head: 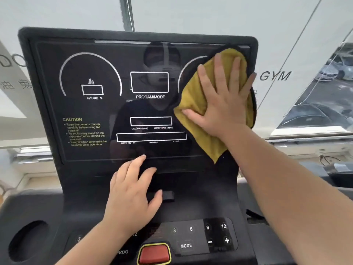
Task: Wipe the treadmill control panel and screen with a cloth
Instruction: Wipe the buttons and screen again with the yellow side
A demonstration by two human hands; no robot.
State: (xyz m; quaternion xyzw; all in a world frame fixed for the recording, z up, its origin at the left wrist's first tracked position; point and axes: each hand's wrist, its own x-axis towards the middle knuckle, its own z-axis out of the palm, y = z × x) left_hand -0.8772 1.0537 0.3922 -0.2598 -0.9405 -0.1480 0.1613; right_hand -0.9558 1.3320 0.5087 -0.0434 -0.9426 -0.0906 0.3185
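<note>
– Red oval stop button (154, 254), black keypad panel (191, 238): wiped?
– Seemingly not. Left hand (131, 196) rests flat, holding nothing. Right hand (223, 100), fingers spread, presses mustard-yellow cloth (193, 92) on glossy black screen (91, 111), upper right. Next: sweep leftward.

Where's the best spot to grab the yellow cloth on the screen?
Probably the loose bottom corner of the cloth, pinched from below. It hangs free under the right hand, while the rest is pressed flat against the screen.
</note>
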